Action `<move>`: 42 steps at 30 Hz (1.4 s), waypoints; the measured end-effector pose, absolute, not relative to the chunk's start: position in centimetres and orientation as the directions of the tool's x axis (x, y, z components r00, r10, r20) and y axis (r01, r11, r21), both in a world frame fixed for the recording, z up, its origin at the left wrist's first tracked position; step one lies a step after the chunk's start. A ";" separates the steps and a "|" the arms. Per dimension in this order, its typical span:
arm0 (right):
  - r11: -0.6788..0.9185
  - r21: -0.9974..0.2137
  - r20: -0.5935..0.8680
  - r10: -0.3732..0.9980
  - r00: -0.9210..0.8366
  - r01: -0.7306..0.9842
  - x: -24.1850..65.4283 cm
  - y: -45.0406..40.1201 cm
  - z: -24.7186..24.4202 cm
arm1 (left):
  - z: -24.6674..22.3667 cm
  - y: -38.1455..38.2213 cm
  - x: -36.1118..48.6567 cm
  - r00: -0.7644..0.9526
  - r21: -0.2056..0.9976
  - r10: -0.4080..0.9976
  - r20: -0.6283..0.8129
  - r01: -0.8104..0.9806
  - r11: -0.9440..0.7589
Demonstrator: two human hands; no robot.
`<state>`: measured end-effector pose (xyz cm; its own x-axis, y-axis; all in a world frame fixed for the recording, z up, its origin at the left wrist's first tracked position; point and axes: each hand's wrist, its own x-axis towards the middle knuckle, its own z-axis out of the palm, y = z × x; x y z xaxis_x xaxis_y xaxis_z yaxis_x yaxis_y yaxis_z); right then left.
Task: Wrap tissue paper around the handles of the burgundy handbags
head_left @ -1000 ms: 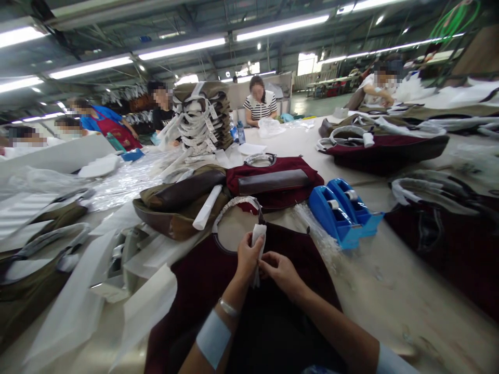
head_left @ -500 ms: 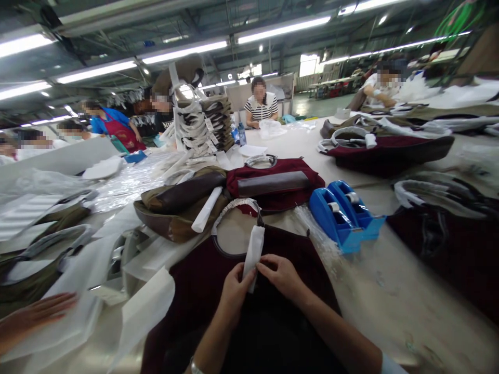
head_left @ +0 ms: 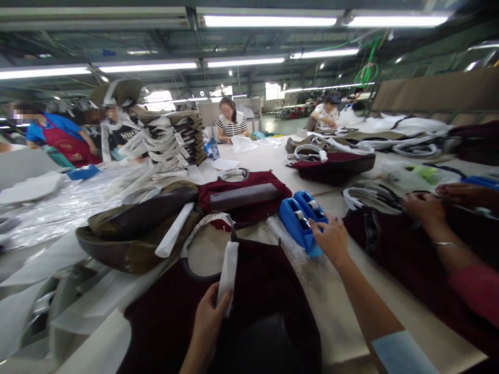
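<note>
Right hand [head_left: 332,240] gone from wrap [head_left: 229,264] to dispenser [head_left: 293,220] at its fingertips, grip unclear, so left hand [head_left: 208,318] alone pinches wrap.

Ceiling tubes [head_left: 270,21] glare white; plastic sheets [head_left: 86,197] shine; edges stretch, softly blurred.

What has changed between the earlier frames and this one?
The right hand has let go of the white wrap and moved right and forward to the blue tape dispensers. The view swung right; another person's hands now show there. The left hand still holds the wrap over the maroon bag.
</note>
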<state>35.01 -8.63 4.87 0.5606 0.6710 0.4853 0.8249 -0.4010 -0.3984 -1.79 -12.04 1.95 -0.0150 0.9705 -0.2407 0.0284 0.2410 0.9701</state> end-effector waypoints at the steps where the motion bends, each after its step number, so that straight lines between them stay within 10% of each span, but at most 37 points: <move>1: -0.388 -0.431 0.469 0.676 0.569 0.815 35.2 -8.5 4.7 | 2.0 -12.0 -1.8 -0.015 0.969 0.970 -0.244 0.026 0.244; 11: -0.095 -0.908 0.264 0.629 0.731 0.409 35.4 -11.1 8.2 | 2.6 -12.1 -1.9 0.032 0.960 0.960 -0.278 0.042 0.276; 21: -0.148 -0.979 -0.205 0.719 0.664 -0.142 34.4 -15.4 3.9 | 2.2 -11.9 -2.5 0.082 0.957 0.954 -0.287 0.057 0.283; 28: -0.324 -0.879 0.032 0.691 0.722 0.350 34.4 -15.7 3.1 | 2.6 -12.0 -2.5 0.084 0.953 0.949 -0.303 0.003 0.303; 35: -0.092 -0.978 -0.056 0.981 0.188 0.190 22.9 -15.0 6.6 | 2.6 -12.0 -2.4 0.104 0.964 0.959 -0.263 -0.010 0.265; 42: -0.022 -0.966 -0.057 0.990 -0.130 0.257 13.8 -11.5 5.9 | 1.7 -11.8 -2.7 0.150 0.974 0.965 -0.215 -0.036 0.222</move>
